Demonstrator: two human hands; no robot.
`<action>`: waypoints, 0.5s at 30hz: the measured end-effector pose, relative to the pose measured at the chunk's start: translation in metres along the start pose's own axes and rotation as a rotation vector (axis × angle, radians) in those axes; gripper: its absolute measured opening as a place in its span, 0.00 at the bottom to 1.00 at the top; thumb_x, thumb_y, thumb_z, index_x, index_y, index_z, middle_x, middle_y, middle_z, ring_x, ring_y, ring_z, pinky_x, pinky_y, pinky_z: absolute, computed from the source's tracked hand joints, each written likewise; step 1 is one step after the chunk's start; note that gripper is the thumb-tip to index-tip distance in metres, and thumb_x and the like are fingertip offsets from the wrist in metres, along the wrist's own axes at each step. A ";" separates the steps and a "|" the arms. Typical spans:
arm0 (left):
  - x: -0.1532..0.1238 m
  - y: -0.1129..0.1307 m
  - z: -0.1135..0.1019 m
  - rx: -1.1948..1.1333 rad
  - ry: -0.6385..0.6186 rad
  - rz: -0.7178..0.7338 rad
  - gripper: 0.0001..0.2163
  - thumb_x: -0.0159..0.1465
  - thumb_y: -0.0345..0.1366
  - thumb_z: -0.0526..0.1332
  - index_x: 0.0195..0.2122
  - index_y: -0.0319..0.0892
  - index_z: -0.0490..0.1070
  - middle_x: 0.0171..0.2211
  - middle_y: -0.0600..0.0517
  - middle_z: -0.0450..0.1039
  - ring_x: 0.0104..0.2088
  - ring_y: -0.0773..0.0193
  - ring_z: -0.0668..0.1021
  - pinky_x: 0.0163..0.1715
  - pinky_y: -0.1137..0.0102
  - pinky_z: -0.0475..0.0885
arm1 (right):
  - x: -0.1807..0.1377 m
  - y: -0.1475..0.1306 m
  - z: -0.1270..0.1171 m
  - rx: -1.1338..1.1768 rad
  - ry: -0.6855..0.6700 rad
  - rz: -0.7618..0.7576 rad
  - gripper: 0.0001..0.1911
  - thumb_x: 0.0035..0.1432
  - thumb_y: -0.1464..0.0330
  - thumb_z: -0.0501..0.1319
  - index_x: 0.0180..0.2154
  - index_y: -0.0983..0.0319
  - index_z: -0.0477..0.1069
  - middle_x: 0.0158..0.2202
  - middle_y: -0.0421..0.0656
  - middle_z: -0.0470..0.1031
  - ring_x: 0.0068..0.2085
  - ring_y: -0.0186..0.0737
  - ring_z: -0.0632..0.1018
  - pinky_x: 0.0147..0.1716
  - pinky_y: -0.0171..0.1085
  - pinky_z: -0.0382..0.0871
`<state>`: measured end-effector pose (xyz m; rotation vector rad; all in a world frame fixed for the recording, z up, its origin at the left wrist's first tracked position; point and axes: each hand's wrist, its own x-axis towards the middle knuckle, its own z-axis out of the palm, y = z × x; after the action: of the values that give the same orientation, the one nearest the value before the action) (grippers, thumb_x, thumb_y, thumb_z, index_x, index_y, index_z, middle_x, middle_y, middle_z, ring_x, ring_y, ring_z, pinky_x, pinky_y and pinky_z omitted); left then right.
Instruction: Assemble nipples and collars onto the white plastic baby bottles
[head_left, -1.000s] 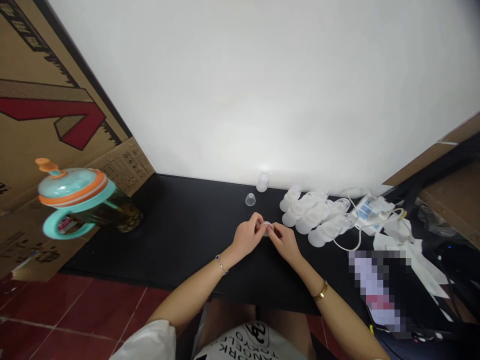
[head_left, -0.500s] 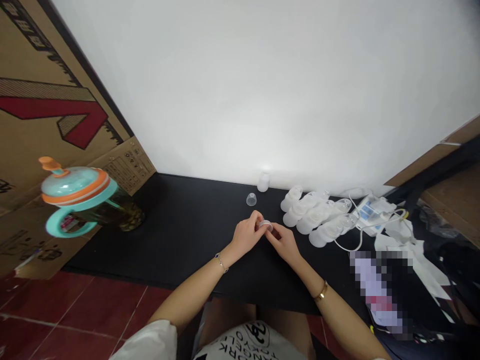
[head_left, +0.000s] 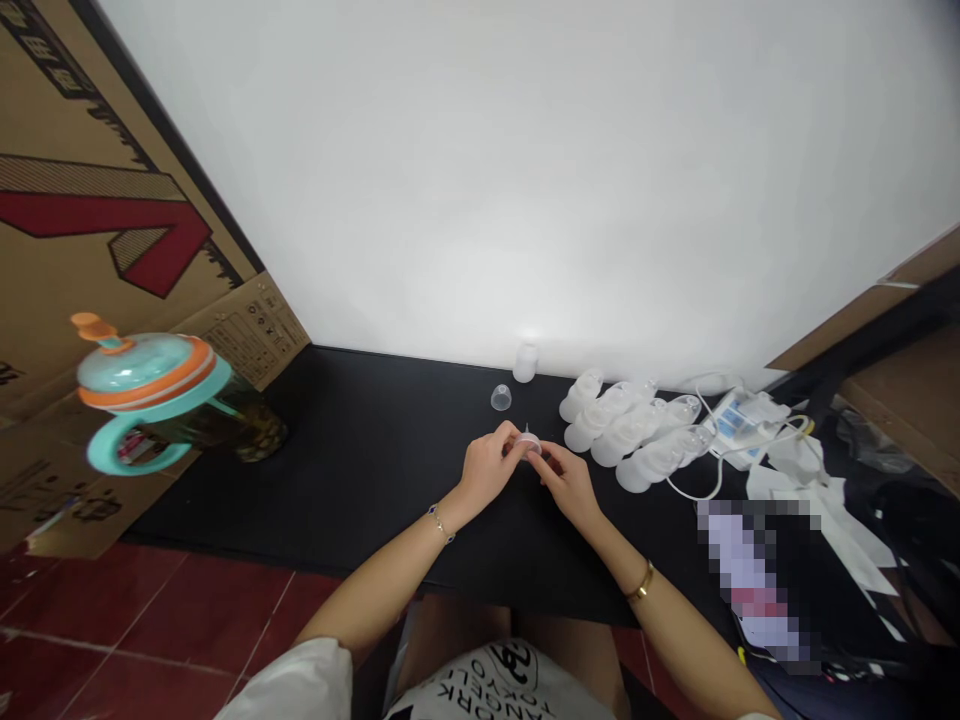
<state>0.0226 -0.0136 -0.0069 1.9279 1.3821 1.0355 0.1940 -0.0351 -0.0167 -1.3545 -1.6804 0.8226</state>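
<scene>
Over the black table (head_left: 360, 470), my left hand (head_left: 489, 466) and my right hand (head_left: 568, 482) meet fingertip to fingertip. Both pinch a small round whitish plastic piece (head_left: 529, 441) between them. A clear dome cap (head_left: 501, 397) stands just beyond my hands, and a small white bottle part (head_left: 526, 362) stands by the wall. A cluster of white baby bottles (head_left: 634, 428) lies on its side to the right of my right hand.
A teal and orange handled cup (head_left: 154, 398) stands at the table's left end in front of cardboard boxes (head_left: 97, 230). At the right lie a white cable and device (head_left: 739, 425) and white papers (head_left: 817, 500). A white wall backs the table; red tiles cover the floor.
The whitish piece has turned a little between my fingertips and my hands have risen slightly. Everything else on the table stays in place.
</scene>
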 end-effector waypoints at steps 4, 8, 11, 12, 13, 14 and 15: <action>0.000 0.001 -0.001 -0.001 0.001 0.009 0.12 0.70 0.46 0.57 0.34 0.45 0.71 0.27 0.55 0.77 0.27 0.66 0.78 0.29 0.73 0.66 | 0.000 -0.002 -0.001 0.009 0.007 0.002 0.20 0.65 0.52 0.59 0.42 0.60 0.79 0.27 0.42 0.77 0.24 0.38 0.73 0.25 0.36 0.65; 0.001 0.001 -0.002 -0.018 -0.018 0.024 0.12 0.70 0.45 0.56 0.35 0.44 0.73 0.28 0.53 0.78 0.26 0.66 0.78 0.28 0.74 0.66 | 0.000 -0.003 -0.004 0.027 0.030 0.017 0.21 0.66 0.51 0.58 0.39 0.60 0.78 0.26 0.41 0.76 0.23 0.38 0.73 0.25 0.35 0.65; 0.001 0.001 -0.002 -0.021 -0.029 0.019 0.11 0.69 0.43 0.57 0.35 0.44 0.73 0.27 0.53 0.79 0.26 0.66 0.78 0.28 0.74 0.66 | 0.000 -0.002 -0.004 0.023 0.039 0.024 0.21 0.66 0.50 0.57 0.37 0.60 0.78 0.27 0.41 0.76 0.24 0.38 0.73 0.24 0.35 0.65; 0.001 0.001 -0.002 -0.022 -0.030 0.019 0.11 0.69 0.43 0.57 0.34 0.44 0.73 0.27 0.53 0.78 0.25 0.66 0.77 0.27 0.74 0.65 | 0.000 -0.002 -0.004 0.022 0.040 0.024 0.21 0.66 0.50 0.58 0.37 0.60 0.78 0.27 0.42 0.76 0.24 0.38 0.73 0.24 0.36 0.65; 0.001 0.001 -0.002 -0.025 -0.029 0.021 0.11 0.69 0.42 0.57 0.34 0.43 0.73 0.26 0.53 0.78 0.25 0.66 0.77 0.27 0.74 0.65 | 0.000 -0.002 -0.004 0.021 0.039 0.022 0.21 0.66 0.50 0.58 0.37 0.60 0.78 0.28 0.42 0.77 0.24 0.38 0.74 0.25 0.36 0.65; 0.001 0.001 -0.002 -0.029 -0.027 0.024 0.11 0.69 0.42 0.57 0.33 0.43 0.73 0.26 0.53 0.78 0.25 0.67 0.77 0.27 0.74 0.65 | 0.000 -0.002 -0.004 0.021 0.038 0.020 0.21 0.66 0.50 0.58 0.37 0.60 0.78 0.28 0.42 0.77 0.24 0.38 0.74 0.25 0.36 0.65; 0.001 0.001 -0.002 -0.033 -0.027 0.027 0.11 0.69 0.42 0.57 0.33 0.43 0.73 0.25 0.54 0.77 0.25 0.67 0.77 0.27 0.74 0.65 | -0.001 -0.002 -0.004 0.024 0.037 0.018 0.21 0.66 0.50 0.58 0.38 0.60 0.78 0.28 0.42 0.77 0.24 0.38 0.74 0.25 0.36 0.66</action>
<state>0.0214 -0.0132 -0.0050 1.9346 1.3195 1.0352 0.1967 -0.0360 -0.0135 -1.3626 -1.6270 0.8209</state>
